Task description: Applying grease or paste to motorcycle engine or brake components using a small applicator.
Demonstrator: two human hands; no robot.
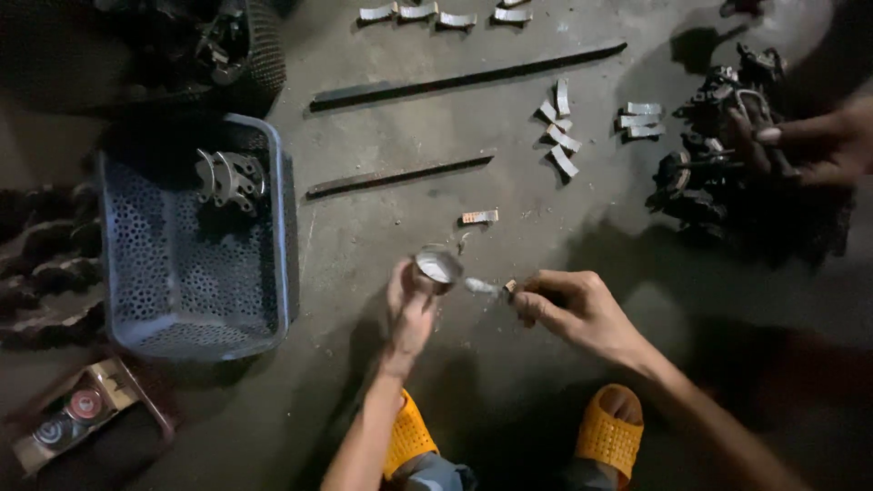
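At the bottom of the frame two orange sandals (pixel 607 435) stand on the concrete floor (pixel 509 227), and the person's arms reach up from there. The left hand (pixel 408 306) is closed around a small metal cup (pixel 437 267), just below the middle of the frame, with the cup's open mouth tilted toward the camera. The right hand (pixel 573 305) is pinched on a small brush (pixel 486 287), whose pale tip lies just beside the cup's rim. The two hands are near each other but apart.

I think the tilted cup may spill its contents on the floor if the grip turns more. The brush may also drip between cup and floor.

A little higher lies one small shell piece (pixel 479 216), alone. At the left stands a blue perforated basket (pixel 127 264) with curved metal parts (pixel 230 178) inside. Two dark flat bars (pixel 400 175) lie on the floor in the upper middle, and pale curved bearing shells (pixel 560 127) are spread near them; a careless foot could scatter them. At the right edge another person's hand (pixel 823 145) rests on a dark greasy engine part (pixel 718 155).
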